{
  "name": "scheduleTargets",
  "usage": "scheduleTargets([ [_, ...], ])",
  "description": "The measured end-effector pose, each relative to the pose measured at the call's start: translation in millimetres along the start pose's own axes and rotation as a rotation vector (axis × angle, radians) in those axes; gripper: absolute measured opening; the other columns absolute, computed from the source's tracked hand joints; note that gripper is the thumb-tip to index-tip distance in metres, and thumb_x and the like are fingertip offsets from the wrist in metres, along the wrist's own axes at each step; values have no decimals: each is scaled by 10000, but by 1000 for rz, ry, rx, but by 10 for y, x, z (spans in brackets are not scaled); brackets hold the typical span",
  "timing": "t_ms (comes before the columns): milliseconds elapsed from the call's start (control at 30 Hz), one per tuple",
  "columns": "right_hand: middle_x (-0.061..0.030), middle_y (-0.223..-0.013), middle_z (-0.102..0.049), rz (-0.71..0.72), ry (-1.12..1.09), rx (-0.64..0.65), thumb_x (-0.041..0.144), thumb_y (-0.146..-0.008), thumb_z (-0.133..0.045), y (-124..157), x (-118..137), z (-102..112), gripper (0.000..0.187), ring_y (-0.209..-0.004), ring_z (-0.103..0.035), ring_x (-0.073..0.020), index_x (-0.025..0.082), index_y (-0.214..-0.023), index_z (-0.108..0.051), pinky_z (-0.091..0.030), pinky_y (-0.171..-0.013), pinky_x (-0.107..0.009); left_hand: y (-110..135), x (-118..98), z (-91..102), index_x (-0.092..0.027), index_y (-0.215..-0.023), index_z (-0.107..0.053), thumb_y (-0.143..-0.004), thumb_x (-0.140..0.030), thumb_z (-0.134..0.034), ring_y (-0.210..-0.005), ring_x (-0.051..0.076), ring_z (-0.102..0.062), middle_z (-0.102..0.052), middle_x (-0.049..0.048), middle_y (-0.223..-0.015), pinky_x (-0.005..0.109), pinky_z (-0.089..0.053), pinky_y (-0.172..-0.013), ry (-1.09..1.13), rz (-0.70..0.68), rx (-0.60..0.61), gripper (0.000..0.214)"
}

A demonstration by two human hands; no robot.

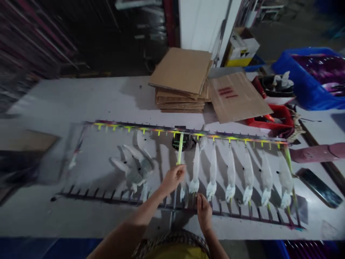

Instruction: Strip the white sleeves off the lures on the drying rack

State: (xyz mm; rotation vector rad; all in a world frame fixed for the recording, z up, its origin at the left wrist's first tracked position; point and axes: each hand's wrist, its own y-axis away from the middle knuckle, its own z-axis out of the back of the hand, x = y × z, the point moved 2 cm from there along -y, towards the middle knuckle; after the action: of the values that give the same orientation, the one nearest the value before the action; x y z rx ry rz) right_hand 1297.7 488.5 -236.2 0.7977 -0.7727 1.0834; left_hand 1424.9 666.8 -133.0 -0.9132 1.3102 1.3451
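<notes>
2 hands (174, 178) (204, 212) over the rack's notched rail (107, 199)

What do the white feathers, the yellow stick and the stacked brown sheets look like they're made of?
The white feathers look like real feather, matte and soft, with wispy edges. The yellow stick looks like painted wood or plastic, bright and smooth; the look leaves that open. The stacked brown sheets look like plain cardboard, matte, with layered edges.

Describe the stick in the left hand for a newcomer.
On the white table, a rack of two dark toothed rails carries a row of white feathered pieces. The neon yellow-green stick rises from the left hand, the only one gripped.
</notes>
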Motion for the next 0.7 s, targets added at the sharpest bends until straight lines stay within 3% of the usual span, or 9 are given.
scheduleTargets([
  [133,-98,-790,-699,-40,-200,72,686,-858,-371,-29,-44,44,608,-647,-636,-207,165,-915,-679,-513,-584,-292,466,257,766,-217,-985,-642,-581,-247,-730,-1003,315,-552,-607,101,-974,427,-413,-900,-240,-12,-501,414],
  [200,-102,-764,-696,-81,-294,91,715,-811,-428,-18,-72,87,625,-618,-638,-213,154,-933,-676,-521,-543,-298,581,465,997,-200,-1011,-603,-530,-223,-743,-1167,391,-447,-569,140,-1072,498,-331,-983,-394,30,-651,502],
  [267,-100,-732,-690,-85,-338,80,714,-785,-476,33,-102,154,604,-620,-640,-218,158,-915,-672,-527,-548,-303,564,638,1125,-193,-978,-584,-529,-227,-739,-1238,429,-368,-544,158,-1113,533,-270,-1015,-458,18,-650,477],
  [367,-78,-657,-656,-66,-339,32,701,-785,-491,198,-157,254,552,-584,-612,-200,172,-806,-649,-508,-543,-289,363,721,1317,-207,-813,-570,-588,-264,-718,-1204,399,-403,-549,135,-1028,519,-262,-1018,-361,-85,-583,276],
  [467,-73,-658,-646,-105,-306,12,708,-797,-458,421,-194,233,575,-579,-607,-191,163,-803,-642,-500,-541,-276,101,611,1639,-223,-716,-531,-610,-309,-731,-1169,380,-435,-539,107,-923,526,-292,-985,-280,-112,-604,242],
  [567,-90,-733,-676,-113,-193,71,641,-859,-395,587,-98,5,565,-639,-638,-201,148,-905,-665,-512,-581,-277,-95,444,1855,-243,-741,-546,-594,-291,-755,-1259,397,-354,-539,98,-962,544,-287,-969,-237,-143,-715,260],
  [633,-118,-833,-701,-64,-65,76,545,-897,-370,605,69,-218,508,-737,-663,-221,143,-994,-666,-525,-648,-294,-178,402,1741,-266,-775,-590,-566,-223,-763,-1245,373,-380,-567,93,-963,484,-323,-960,-136,-107,-588,275],
  [700,-164,-1014,-695,-23,96,15,405,-905,-386,531,280,-426,424,-913,-662,-249,130,-1110,-636,-521,-768,-324,-199,446,1408,-263,-780,-633,-534,-168,-761,-1094,334,-510,-603,83,-848,402,-388,-894,-23,15,-310,293],
])
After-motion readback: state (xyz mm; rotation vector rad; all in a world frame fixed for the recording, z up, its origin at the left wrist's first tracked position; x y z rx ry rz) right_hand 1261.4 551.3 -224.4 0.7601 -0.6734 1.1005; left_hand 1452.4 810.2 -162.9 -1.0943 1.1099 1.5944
